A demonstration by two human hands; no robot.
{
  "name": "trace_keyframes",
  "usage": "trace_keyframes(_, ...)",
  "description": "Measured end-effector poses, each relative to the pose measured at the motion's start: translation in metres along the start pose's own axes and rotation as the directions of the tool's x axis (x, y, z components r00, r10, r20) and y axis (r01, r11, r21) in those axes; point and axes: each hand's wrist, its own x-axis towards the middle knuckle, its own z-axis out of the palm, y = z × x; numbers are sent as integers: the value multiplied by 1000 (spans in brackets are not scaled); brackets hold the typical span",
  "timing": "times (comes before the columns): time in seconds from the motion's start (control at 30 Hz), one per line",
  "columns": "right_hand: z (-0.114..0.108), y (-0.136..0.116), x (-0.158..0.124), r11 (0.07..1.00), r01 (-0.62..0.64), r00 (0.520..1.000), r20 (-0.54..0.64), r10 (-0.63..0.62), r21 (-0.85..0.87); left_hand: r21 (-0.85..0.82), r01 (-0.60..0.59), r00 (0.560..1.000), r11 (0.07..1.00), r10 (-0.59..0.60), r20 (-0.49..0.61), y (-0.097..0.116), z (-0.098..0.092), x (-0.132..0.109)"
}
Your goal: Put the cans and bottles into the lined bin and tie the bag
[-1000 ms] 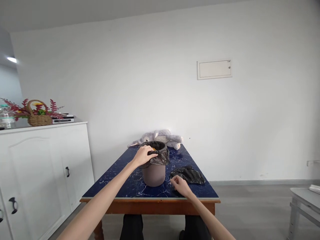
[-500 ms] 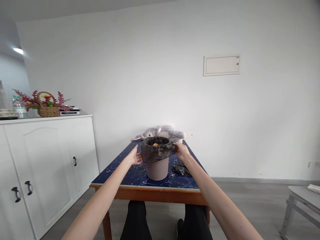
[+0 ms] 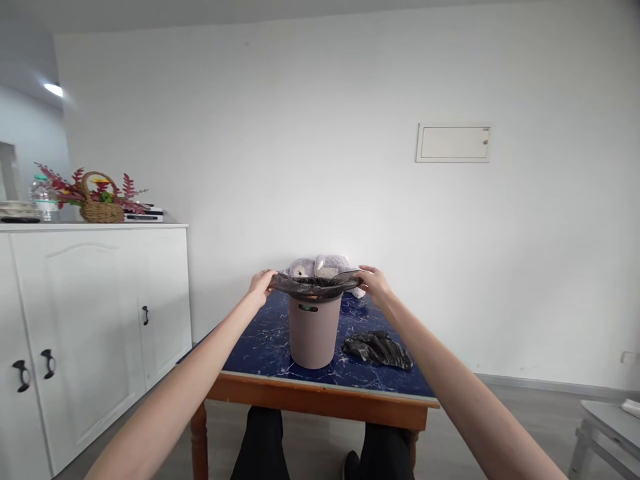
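Counter (image 3: pixel 255 348): blue, under bin (image 3: pixel 313 339)
Wall (image 3: pixel 300 140): white, behind bin
My left hand (image 3: pixel 261 284), right hand (image 3: pixel 376 283): gripping the bag (image 3: pixel 310 289) atop bin

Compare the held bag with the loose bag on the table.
The held bag is spread open at the top of the bin; the loose bag lies crumpled on the table. The left hand and right hand grip the held bag, while neither touches the loose bag. Both look like dark, thin plastic.
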Motion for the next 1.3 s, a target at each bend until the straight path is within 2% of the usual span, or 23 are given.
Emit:
trace_keyframes(0.13,-15,-22,2,990,82,996,27,-80,-119,117,-65,997,991,68,-24,20,4,3)
trace_keyframes(0.23,-27,-28,-4,972,140,990,45,-134,-190,174,-151,987,973,159,-28,32,-1,-1)
trace_keyframes(0.33,-45,-19,-19,950,169,983,115,-143,-262,223,-245,969,943,249,12,35,-19,-14)
trace_keyframes(0.43,-63,-1,-32,923,143,972,227,-63,-356,274,-286,958,918,276,75,32,-45,-31)
trace_keyframes(0.53,-70,9,-32,889,86,957,284,51,-449,349,-213,976,912,187,109,31,-61,-40)
trace_keyframes(0.63,-60,6,-22,865,53,952,287,108,-499,427,-69,991,901,12,134,31,-60,-38)
trace_keyframes(0.7,-47,0,-13,836,83,955,283,88,-542,474,12,981,881,-101,164,31,-52,-31)
trace_keyframes(0.8,-29,-5,4,769,183,953,301,13,-612,534,74,941,842,-237,243,28,-37,-19)
trace_keyframes(0.9,-21,-8,20,713,282,940,332,-73,-642,558,47,909,829,-267,320,26,-28,-7)
trace_keyframes(1.0,-26,-10,30,652,353,930,325,-169,-671,544,-57,902,837,-190,387,25,-25,2)
trace_keyframes(1.1,-38,-12,31,570,393,920,300,-254,-722,564,-250,913,787,-3,409,24,-24,6)
trace_keyframes(1.2,-52,-9,26,473,441,887,290,-360,-763,537,-393,910,746,234,342,18,-25,8)
trace_keyframes(1.3,-66,2,18,502,458,871,257,-419,-734,465,-431,902,773,350,254,9,-29,8)
